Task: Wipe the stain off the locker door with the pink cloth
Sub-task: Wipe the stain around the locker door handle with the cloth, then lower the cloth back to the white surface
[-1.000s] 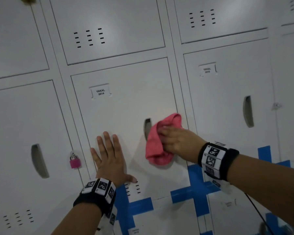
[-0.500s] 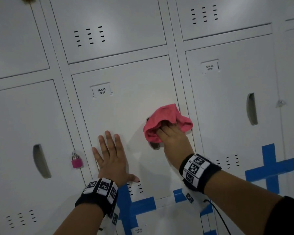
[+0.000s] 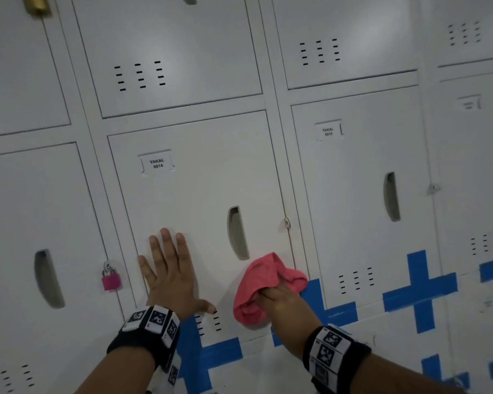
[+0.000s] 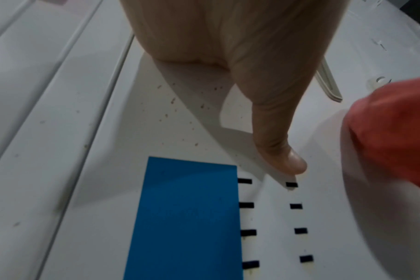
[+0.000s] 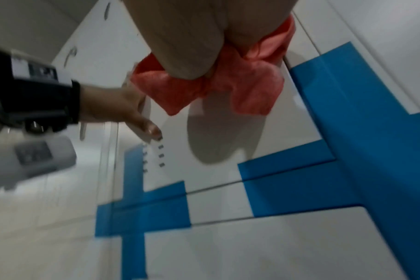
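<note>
- The pale grey metal locker door (image 3: 199, 177) bears a small label reading "YAKAL 0014" (image 3: 157, 163) and a recessed vertical handle slot (image 3: 237, 233).
- The left hand (image 3: 171, 273) lies flat on the door's lower left part, fingers straight and slightly spread, thumb out toward the small black vent slits (image 3: 209, 322).
- The right hand (image 3: 279, 301) has its fingers curled into the bunched pink cloth (image 3: 264, 288) and presses it against the door's lower right corner, just below the handle slot.
- In the left wrist view, small brownish specks (image 4: 180, 113) dot the door beside the left hand's thumb (image 4: 283, 151).
- Blue tape crosses (image 3: 417, 291) mark the lockers along the door's lower edge.
- A small pink padlock (image 3: 111, 280) hangs on the locker to the left.
</note>
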